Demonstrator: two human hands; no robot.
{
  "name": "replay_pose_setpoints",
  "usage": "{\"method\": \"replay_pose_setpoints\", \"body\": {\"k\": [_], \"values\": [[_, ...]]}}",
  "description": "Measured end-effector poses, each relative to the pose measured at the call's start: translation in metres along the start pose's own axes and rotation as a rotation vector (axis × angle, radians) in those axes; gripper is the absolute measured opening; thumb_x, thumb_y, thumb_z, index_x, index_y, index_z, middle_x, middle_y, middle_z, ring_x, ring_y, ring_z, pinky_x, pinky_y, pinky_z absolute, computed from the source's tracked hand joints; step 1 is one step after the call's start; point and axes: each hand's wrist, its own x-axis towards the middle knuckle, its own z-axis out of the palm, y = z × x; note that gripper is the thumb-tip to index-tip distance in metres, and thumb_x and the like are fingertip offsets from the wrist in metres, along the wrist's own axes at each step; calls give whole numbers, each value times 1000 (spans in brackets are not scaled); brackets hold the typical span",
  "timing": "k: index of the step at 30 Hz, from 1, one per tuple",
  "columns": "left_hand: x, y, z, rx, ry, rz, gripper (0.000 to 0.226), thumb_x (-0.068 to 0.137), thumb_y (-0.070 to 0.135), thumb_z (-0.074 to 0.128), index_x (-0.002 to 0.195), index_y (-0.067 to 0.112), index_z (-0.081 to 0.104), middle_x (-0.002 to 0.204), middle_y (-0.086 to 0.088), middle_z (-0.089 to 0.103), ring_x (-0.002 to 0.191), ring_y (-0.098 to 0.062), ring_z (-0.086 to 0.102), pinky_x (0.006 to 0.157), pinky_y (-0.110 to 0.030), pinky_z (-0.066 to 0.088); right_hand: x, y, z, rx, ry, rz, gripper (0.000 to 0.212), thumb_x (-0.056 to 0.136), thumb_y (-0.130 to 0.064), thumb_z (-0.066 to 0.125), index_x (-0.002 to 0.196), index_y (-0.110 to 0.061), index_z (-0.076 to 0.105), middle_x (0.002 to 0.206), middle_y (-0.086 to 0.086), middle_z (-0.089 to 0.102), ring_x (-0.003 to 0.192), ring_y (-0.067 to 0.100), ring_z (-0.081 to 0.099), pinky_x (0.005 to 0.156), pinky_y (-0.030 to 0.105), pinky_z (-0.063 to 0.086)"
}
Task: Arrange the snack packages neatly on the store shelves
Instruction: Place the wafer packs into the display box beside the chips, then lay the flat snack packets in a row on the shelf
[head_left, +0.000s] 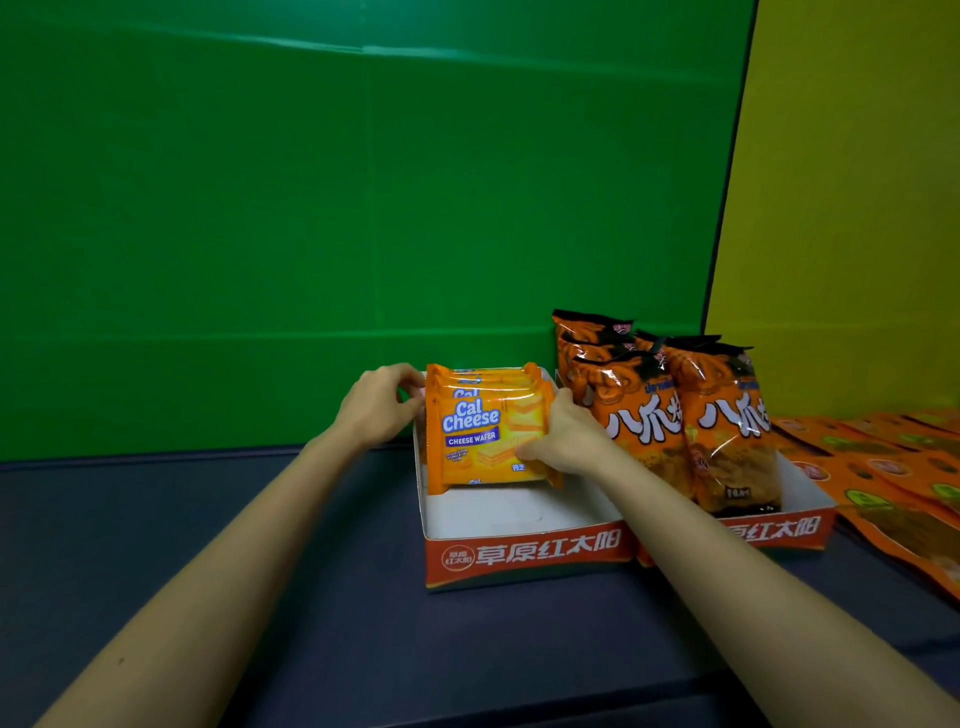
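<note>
Fingers (411, 375) of the left hand (382, 402) are curled round the left edge of the upright wafer packs (485, 431); the right edge is gripped by the right hand (563, 441), inside a cardboard tray (519, 553).

This looks like a staged shop display rather than a real store. 2 cardboard display boxes, the left tray (524, 558) and the right tray (779, 530), carry red printed brand fronts like retail shelf boxes. Wafer packs (483, 431) stand in a row in the left tray and orange snack bags (675, 415) in the right, with flat orange packets (883, 467) beside them. Behind are a plain green backdrop (311, 208) and a yellow panel (841, 182); underneath is a dark blue-grey surface (337, 545).
</note>
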Motion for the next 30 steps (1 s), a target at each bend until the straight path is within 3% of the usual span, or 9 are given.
{"method": "replay_pose_setpoints", "body": {"k": [4, 7, 11, 16, 22, 30], "values": [[-10, 1, -8, 144, 59, 26, 19, 87, 18, 57, 104, 13, 63, 107, 1, 68, 91, -26, 60, 78, -35, 46, 9, 0, 7, -27, -14, 39, 88, 83, -23, 68, 145, 2, 10, 142, 15, 41, 126, 31, 46, 99, 36, 42], [-20, 1, -16, 246, 62, 41, 19, 88, 21, 54, 104, 15, 63, 109, 0, 67, 98, -26, 60, 77, -33, 45, 11, 1, 14, -5, 32, 54, 81, 84, -19, 67, 143, 1, 14, 141, 15, 41, 127, 31, 45, 99, 35, 42], [-34, -5, -26, 338, 39, 52, 21, 89, 22, 53, 106, 14, 63, 111, -3, 66, 98, -25, 61, 78, -33, 46, 9, -2, 18, -36, 143, -26, 92, 81, -9, 69, 149, -5, 7, 150, 14, 27, 134, 31, 36, 106, 37, 35], [-52, -18, -40, 402, -23, 26, 22, 90, 18, 50, 107, 13, 63, 113, -5, 67, 100, -26, 61, 82, -35, 47, -4, -19, 8, -275, 316, -237, 60, 86, -17, 61, 138, -7, 32, 139, 12, 36, 126, 32, 37, 101, 38, 35], [-88, -34, -70, 561, 9, -84, 23, 92, 23, 42, 105, 16, 60, 108, -8, 67, 95, -33, 61, 77, -36, 48, -35, -79, 24, -174, 170, -578, 35, 91, -24, 54, 125, -21, 52, 127, 1, 56, 120, 23, 49, 96, 36, 42], [-193, -74, -163, 699, 149, -276, 22, 93, 28, 41, 105, 16, 56, 107, -5, 65, 98, -31, 59, 76, -35, 46, -100, -166, 92, -64, -16, -840, 27, 94, -34, 49, 120, -29, 53, 121, -12, 58, 114, 14, 53, 88, 31, 44]]}}
